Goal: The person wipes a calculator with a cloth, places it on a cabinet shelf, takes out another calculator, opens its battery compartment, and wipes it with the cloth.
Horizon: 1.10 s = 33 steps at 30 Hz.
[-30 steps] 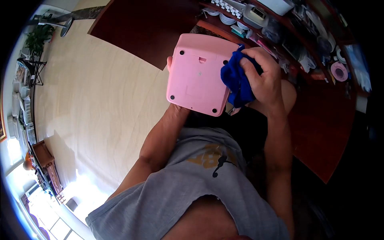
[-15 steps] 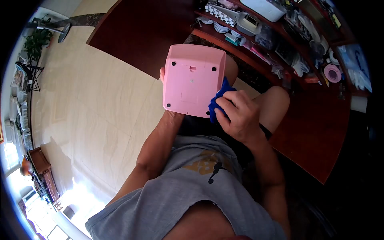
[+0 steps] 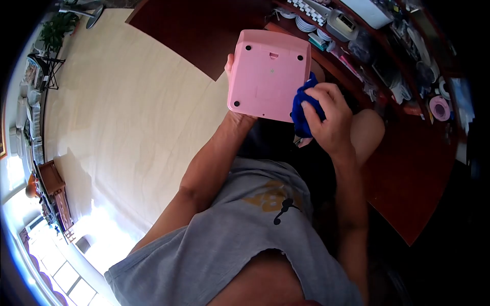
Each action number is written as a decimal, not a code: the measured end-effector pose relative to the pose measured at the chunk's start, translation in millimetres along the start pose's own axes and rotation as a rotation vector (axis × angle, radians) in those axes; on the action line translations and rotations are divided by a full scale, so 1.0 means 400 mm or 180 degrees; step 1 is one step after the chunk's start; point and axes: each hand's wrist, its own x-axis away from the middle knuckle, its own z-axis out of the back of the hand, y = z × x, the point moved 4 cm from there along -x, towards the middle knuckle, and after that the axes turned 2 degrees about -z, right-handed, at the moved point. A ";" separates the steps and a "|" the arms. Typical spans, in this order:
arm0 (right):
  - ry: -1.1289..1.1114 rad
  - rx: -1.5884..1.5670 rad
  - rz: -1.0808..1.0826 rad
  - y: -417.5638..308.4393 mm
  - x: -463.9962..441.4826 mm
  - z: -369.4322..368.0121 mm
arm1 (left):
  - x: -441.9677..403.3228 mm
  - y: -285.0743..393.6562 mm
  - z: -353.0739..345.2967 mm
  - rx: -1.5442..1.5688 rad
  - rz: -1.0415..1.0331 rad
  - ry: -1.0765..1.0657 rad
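A pink plastic device (image 3: 268, 84) is held up in front of me, its underside turned toward my face. Round black feet sit near its corners, and a small latch notch shows near the far edge; its other side is hidden. My left hand (image 3: 229, 65) supports it from behind, with fingertips curled round the left edge and the palm out of sight. In my right hand (image 3: 332, 115) a bunched dark blue cloth (image 3: 304, 116) is pinched between thumb and fingers. The cloth lies against the device's lower right edge and covers part of the corner foot there.
Beyond the device is a dark red wooden surface (image 3: 199, 38). Shelves at upper right hold stacked white plates (image 3: 305, 24), a container (image 3: 342, 25), bagged items and a pink tape roll (image 3: 439, 108). Another reddish-brown panel (image 3: 408, 188) stands on the right. Pale floor (image 3: 132, 112) spreads leftward.
The view has shifted slightly. Both hands, with the device and cloth, now appear farther up and to the right. The cloth has stayed by the lower right edge.
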 end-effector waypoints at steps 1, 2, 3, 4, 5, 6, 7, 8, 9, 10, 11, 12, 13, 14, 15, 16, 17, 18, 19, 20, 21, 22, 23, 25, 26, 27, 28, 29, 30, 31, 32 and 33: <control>-0.0026 -0.0021 0.0040 0.001 0.011 -0.002 | -0.005 0.004 0.006 0.0007 -0.0010 0.0009; -0.0050 -0.0043 0.0078 -0.003 0.023 -0.004 | -0.010 0.001 0.006 0.0240 0.0071 -0.0143; -0.0021 -0.0066 -0.0004 -0.013 0.036 -0.009 | -0.013 -0.005 0.006 0.0472 0.0147 -0.0305; -0.0030 -0.0068 0.0004 -0.019 0.042 -0.016 | -0.016 -0.016 -0.006 0.0476 0.0136 -0.0306; 0.0054 0.0015 0.0132 -0.025 0.046 -0.020 | -0.021 -0.023 -0.018 -0.0090 -0.0180 0.0139; 0.0140 0.0096 0.0263 -0.033 0.048 -0.025 | -0.022 -0.025 -0.025 -0.0658 -0.0496 0.0586; 0.0184 0.0248 0.0459 -0.047 0.047 -0.032 | -0.025 -0.033 -0.031 -0.0657 -0.0509 0.0586; 0.0188 0.0247 0.0474 -0.056 0.046 -0.042 | -0.032 -0.046 -0.044 -0.0534 -0.0310 0.0343; 0.0203 0.0354 0.0504 -0.067 0.047 -0.052 | -0.037 -0.058 -0.058 -0.0413 -0.0107 0.0101; 0.0213 0.0461 0.0526 -0.082 0.045 -0.062 | -0.035 -0.063 -0.063 -0.0415 -0.0109 0.0097; 0.0193 0.0486 0.0545 -0.099 0.038 -0.074 | -0.030 -0.068 -0.058 -0.0539 -0.0165 0.0399; 0.0208 0.0461 0.0632 -0.119 0.029 -0.082 | -0.030 -0.074 -0.050 -0.0667 -0.0212 0.0697; 0.0175 0.0382 0.0669 -0.141 0.018 -0.094 | -0.036 -0.081 -0.057 -0.0783 -0.0150 0.0574; 0.0139 0.0302 0.0705 -0.154 0.012 -0.101 | -0.033 -0.092 -0.059 -0.0783 -0.0129 0.0574; 0.0134 0.0287 0.0685 -0.152 0.011 -0.107 | -0.028 -0.099 -0.057 -0.0823 -0.0127 0.0713; 0.0155 0.0294 0.0679 -0.143 0.012 -0.101 | -0.027 -0.099 -0.064 -0.0871 -0.0129 0.0844; 0.0169 0.0269 0.0670 -0.124 0.015 -0.086 | -0.039 -0.087 -0.047 -0.0601 -0.0061 0.0364; 0.0179 0.0247 0.0678 -0.101 0.016 -0.069 | -0.041 -0.080 -0.038 -0.0601 -0.0071 0.0342; 0.0225 0.0214 0.0582 -0.067 0.027 -0.056 | -0.048 -0.073 -0.049 -0.0426 -0.0085 0.0074; 0.0220 0.0177 0.0363 -0.039 0.038 -0.043 | -0.057 -0.070 -0.055 -0.0247 -0.0094 -0.0193; 0.0231 0.0131 0.0255 -0.029 0.052 -0.049 | -0.070 -0.078 -0.047 0.0337 -0.0063 -0.0835; 0.0251 0.0098 0.0144 -0.016 0.057 -0.050 | -0.080 -0.086 -0.035 0.0899 0.0084 -0.1473; 0.0330 -0.0160 0.0090 -0.023 0.049 -0.054 | -0.056 -0.102 -0.051 -0.0083 -0.0048 -0.0638; 0.0576 -0.0690 0.0028 -0.059 0.031 -0.062 | -0.003 -0.133 -0.101 -0.1407 -0.0032 0.0247; 0.0600 -0.0666 0.0035 -0.062 0.020 -0.058 | 0.002 -0.142 -0.089 -0.1411 -0.0017 0.0215; 0.0822 -0.0884 -0.0355 -0.048 0.009 -0.052 | 0.005 -0.145 -0.063 -0.1803 -0.0067 0.0151; 0.1046 -0.1108 -0.0750 -0.036 -0.004 -0.043 | 0.008 -0.140 -0.086 -0.2150 -0.0238 0.0081; 0.1161 -0.1509 -0.1208 -0.022 -0.025 -0.030 | 0.011 -0.136 -0.109 -0.2502 -0.0418 0.0029; 0.1275 -0.2109 -0.1798 -0.004 -0.038 -0.023 | 0.014 -0.131 -0.132 -0.2848 -0.0606 -0.0003; 0.1287 -0.2656 -0.2150 0.008 -0.050 -0.012 | 0.012 -0.126 -0.141 -0.3236 -0.0850 -0.0068; 0.1274 -0.3208 -0.2489 0.022 -0.055 -0.004 | 0.014 -0.117 -0.154 -0.3817 -0.1196 -0.0067; 0.1157 -0.3442 -0.2652 0.041 -0.050 -0.008 | 0.017 -0.109 -0.167 -0.4397 -0.1560 0.0002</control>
